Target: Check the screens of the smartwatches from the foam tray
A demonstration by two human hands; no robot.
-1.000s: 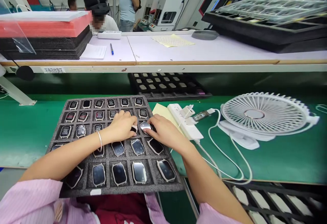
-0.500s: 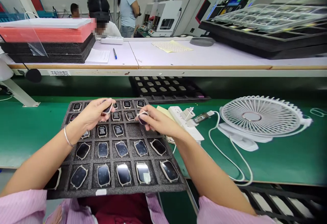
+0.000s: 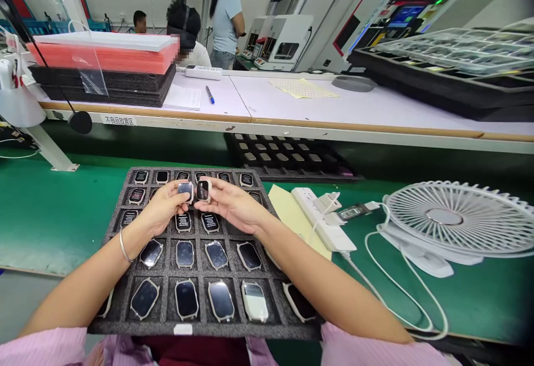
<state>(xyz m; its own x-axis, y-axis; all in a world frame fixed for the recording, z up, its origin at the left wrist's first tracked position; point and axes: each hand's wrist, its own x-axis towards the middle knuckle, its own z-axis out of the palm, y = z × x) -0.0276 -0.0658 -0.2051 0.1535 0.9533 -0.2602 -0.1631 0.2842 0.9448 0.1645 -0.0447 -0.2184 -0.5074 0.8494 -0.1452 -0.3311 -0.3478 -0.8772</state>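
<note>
Above the black foam tray [image 3: 137, 321], my left hand [image 3: 167, 207] is closed on a smartwatch body [image 3: 185, 190] without a strap, its screen facing me. Close beside it, my right hand [image 3: 227, 202] grips a second strapless smartwatch [image 3: 203, 190] with a dark face. The two watches are nearly touching at their edges. Below my hands, several more watches lie in the tray's compartments. In the far rows their screens show white text, as on the watch [image 3: 209, 222] under my right hand. The near rows have dark screens, such as the watch [image 3: 186, 298]. My right forearm hides some compartments.
Right of the tray are a yellow paper [image 3: 292, 216], a white power strip [image 3: 329, 227] with plugs and cables, and a white fan [image 3: 444, 217]. A shelf [image 3: 275, 113] spans behind, bearing foam stacks and trays. Another watch tray [image 3: 287, 157] sits under it. People are beyond.
My hands have come together, bringing the two watches side by side, and their faces have turned toward me. The whole view has shifted, so the scene sits further right and lower.
</note>
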